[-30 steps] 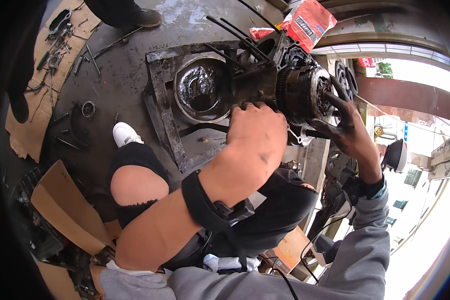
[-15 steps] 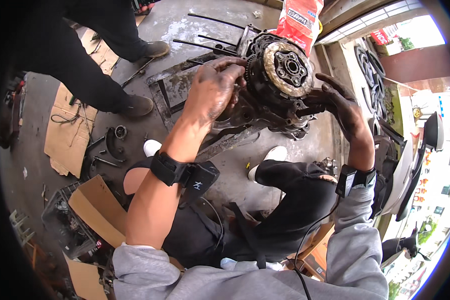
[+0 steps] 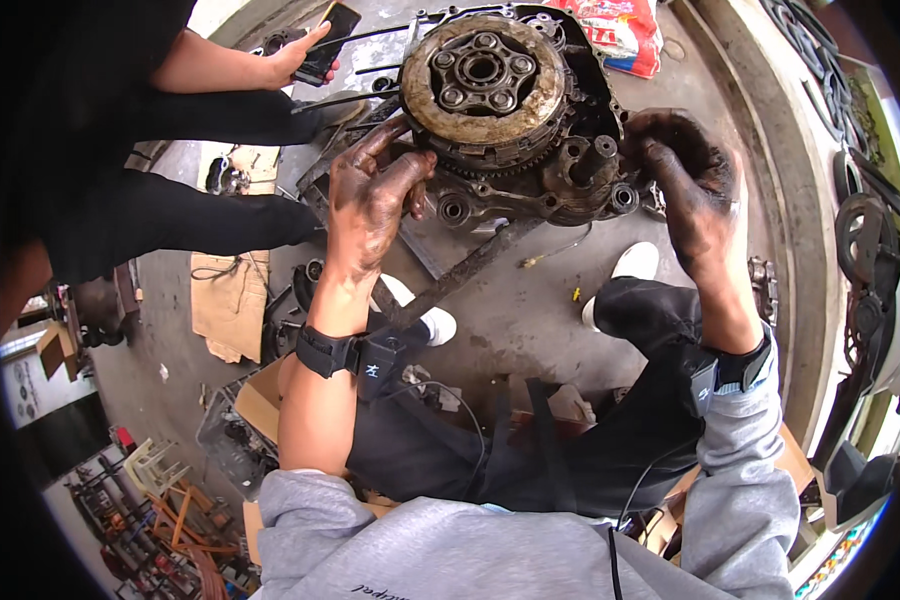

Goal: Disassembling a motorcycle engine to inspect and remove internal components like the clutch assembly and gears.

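Observation:
A greasy engine case (image 3: 515, 200) lies with its clutch assembly (image 3: 430, 85) facing up, showing a worn ring, a bolted hub and a toothed gear beneath, on a dark metal frame (image 3: 460, 270). My left hand (image 3: 375, 185), blackened with grease, has its fingers curled at the case's left side, just below the clutch. My right hand (image 3: 685, 180) has curled fingers gripping the case's right side, beside an upright shaft (image 3: 595, 160). Thin black rods stick out from the case toward the left.
Another person's hand (image 3: 285, 65) holds a phone (image 3: 332, 40) at upper left, their legs close to the frame. A red-and-white bag (image 3: 625, 35) lies behind the engine. Cardboard (image 3: 225, 320) with parts lies at left; tyres (image 3: 840, 110) line the right edge.
The engine has turned so the clutch, side-on a second ago, faces up. Both my hands have shifted with it to opposite sides. The other person's phone hand has come further into view.

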The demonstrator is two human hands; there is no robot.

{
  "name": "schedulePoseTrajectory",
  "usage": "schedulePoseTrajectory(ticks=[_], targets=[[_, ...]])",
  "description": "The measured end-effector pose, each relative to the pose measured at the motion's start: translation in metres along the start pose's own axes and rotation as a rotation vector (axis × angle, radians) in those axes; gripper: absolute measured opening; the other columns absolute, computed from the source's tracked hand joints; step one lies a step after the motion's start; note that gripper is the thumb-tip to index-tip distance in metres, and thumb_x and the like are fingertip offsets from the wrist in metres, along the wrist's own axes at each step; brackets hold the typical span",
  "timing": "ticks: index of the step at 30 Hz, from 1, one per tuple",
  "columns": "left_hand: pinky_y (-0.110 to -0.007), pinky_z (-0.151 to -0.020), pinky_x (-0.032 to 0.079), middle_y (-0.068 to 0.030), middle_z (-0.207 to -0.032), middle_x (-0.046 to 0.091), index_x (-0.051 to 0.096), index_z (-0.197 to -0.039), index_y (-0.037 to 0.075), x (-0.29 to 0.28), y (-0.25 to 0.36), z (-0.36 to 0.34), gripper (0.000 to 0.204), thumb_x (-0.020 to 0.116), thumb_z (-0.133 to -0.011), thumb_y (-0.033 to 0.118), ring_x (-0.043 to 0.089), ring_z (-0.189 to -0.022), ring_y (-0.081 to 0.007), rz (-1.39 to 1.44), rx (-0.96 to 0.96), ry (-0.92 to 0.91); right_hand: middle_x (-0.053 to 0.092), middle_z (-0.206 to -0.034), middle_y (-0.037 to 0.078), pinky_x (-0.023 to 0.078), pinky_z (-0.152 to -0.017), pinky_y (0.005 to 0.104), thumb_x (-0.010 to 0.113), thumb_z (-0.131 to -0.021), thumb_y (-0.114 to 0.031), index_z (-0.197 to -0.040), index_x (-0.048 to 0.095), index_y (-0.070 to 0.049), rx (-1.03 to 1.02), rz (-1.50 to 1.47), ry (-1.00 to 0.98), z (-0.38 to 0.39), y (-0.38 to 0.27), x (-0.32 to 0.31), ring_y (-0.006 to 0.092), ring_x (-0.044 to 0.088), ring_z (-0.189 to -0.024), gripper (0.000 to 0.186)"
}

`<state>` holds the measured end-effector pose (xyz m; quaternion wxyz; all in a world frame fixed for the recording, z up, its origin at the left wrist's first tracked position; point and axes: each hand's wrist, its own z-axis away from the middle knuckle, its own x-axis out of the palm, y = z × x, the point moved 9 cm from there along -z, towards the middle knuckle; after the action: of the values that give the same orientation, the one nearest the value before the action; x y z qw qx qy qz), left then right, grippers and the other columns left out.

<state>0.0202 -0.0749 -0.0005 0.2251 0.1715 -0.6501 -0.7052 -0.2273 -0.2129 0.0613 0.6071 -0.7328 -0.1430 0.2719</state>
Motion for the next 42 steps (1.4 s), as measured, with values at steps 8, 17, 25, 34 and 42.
schedulePoseTrajectory(ticks=[8, 17, 25, 34, 42], targets=[[-0.024, -0.038, 0.039, -0.0042, -0.062, 0.049, 0.056, -0.095, 0.003, -0.003, -0.003, 0.002, 0.026, 0.053, -0.103, 0.028, 0.038, -0.037, -0.0075, 0.585, -0.358, -0.218, 0.053, -0.065, 0.000, 0.034, -0.038, 0.0183, 0.051, -0.090, -0.010, -0.150, 0.047, -0.009, 0.532, -0.484, -0.339, 0.026, 0.022, 0.042, 0.0046, 0.047, -0.047, 0.061], [-0.022, -0.031, 0.042, -0.0137, -0.081, 0.057, 0.046, -0.097, -0.008, 0.011, 0.019, 0.003, 0.049, 0.041, -0.107, 0.041, 0.043, -0.035, -0.0076, 1.105, -0.532, -0.469, 0.066, -0.084, 0.005, 0.034, -0.036, 0.0186, 0.047, -0.102, -0.016, -0.137, 0.053, 0.003, 0.639, -1.258, -0.410, 0.029, 0.029, 0.052, 0.0073, 0.048, -0.051, 0.040], [-0.021, -0.033, 0.040, -0.0249, -0.104, 0.064, 0.045, -0.116, -0.016, 0.020, 0.017, 0.003, 0.060, 0.042, -0.106, 0.044, 0.044, -0.040, -0.0084, 1.217, -0.524, -0.559, 0.060, -0.086, 0.011, 0.036, -0.035, 0.0188, 0.046, -0.102, -0.021, -0.121, 0.056, 0.002, 0.720, -1.674, -0.568, 0.025, 0.011, 0.072, 0.0109, 0.048, -0.054, 0.032], [-0.020, -0.041, 0.039, -0.0093, -0.092, 0.065, 0.054, -0.122, -0.012, -0.017, 0.008, 0.000, 0.049, 0.049, -0.106, 0.034, 0.042, -0.042, -0.0063, 0.878, -0.452, -0.365, 0.067, -0.091, 0.010, 0.040, -0.039, 0.0183, 0.044, -0.103, -0.027, -0.131, 0.056, 0.006, 0.659, -1.450, -0.493, 0.023, 0.032, 0.051, 0.0091, 0.049, -0.057, 0.045], [-0.026, -0.066, 0.046, 0.0026, -0.089, 0.059, 0.067, -0.106, 0.007, -0.059, -0.027, 0.005, 0.020, 0.070, -0.095, 0.023, 0.050, -0.070, -0.0054, 0.342, -0.219, 0.253, 0.059, -0.072, -0.004, 0.038, -0.049, 0.0201, 0.070, -0.095, -0.025, -0.098, 0.067, -0.005, 0.428, -0.573, 0.000, 0.024, 0.059, -0.004, 0.0043, 0.048, -0.054, 0.020]])
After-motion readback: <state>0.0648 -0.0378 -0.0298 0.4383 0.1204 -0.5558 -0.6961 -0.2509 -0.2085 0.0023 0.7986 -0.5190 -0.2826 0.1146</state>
